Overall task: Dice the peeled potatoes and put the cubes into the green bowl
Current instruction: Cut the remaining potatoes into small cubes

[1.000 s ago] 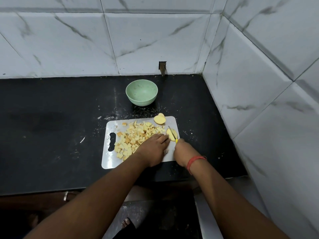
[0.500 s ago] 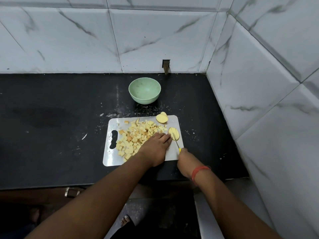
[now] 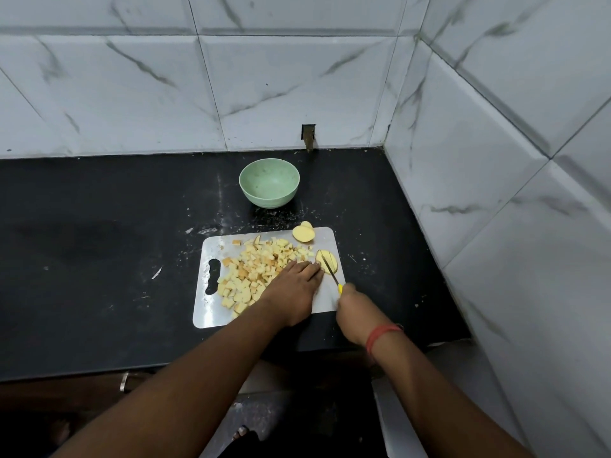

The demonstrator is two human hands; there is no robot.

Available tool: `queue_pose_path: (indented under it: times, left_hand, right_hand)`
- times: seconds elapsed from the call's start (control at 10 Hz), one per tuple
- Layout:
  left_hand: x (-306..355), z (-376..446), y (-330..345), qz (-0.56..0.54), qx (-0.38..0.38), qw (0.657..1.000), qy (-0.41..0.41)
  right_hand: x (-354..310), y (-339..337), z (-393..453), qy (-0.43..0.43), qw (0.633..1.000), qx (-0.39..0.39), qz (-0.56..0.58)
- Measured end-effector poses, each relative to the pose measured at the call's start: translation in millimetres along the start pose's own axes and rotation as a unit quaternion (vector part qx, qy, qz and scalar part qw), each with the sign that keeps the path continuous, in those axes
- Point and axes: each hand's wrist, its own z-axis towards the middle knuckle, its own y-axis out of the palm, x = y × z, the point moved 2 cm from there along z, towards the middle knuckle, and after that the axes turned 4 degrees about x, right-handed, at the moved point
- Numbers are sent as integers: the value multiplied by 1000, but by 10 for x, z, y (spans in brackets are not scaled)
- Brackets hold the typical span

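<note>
A white cutting board (image 3: pixel 325 300) lies on the black counter with a heap of potato cubes (image 3: pixel 256 271) on its left and middle. At the board's right edge lies a potato slice (image 3: pixel 327 260) with cut lines in it. My left hand (image 3: pixel 294 290) lies flat on the board, its fingertips touching the slice's left side. My right hand (image 3: pixel 352 309) grips a yellow-handled knife (image 3: pixel 332 274) whose blade lies across the slice. Another potato half (image 3: pixel 303 233) sits at the board's far right corner. The green bowl (image 3: pixel 269 182) stands behind the board, with nothing inside.
The black counter (image 3: pixel 99 242) extends far to the left, with crumbs and white specks around the board. Tiled walls close the back and the right side. The counter's front edge runs just below the board.
The knife blade has slid back along the slice toward me, and my right hand has drawn back a little. My left hand stays at the slice.
</note>
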Motion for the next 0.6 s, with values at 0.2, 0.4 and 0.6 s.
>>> queue_pose_path:
  times: [0.2,0.4,0.6]
  left_hand:
    - [-1,-7,10,-1,-6,1000,-2]
    - [2,-17,-1,-4,-6,1000,-6]
    - [6,-14,11,-5,-5,1000,-6]
  right_hand:
    - [-147,12,230,-2,995,-7,-98]
    - [-150,6,215,-3,998,-6,-60]
    - [-344,-53,145,4,962,-144,-230]
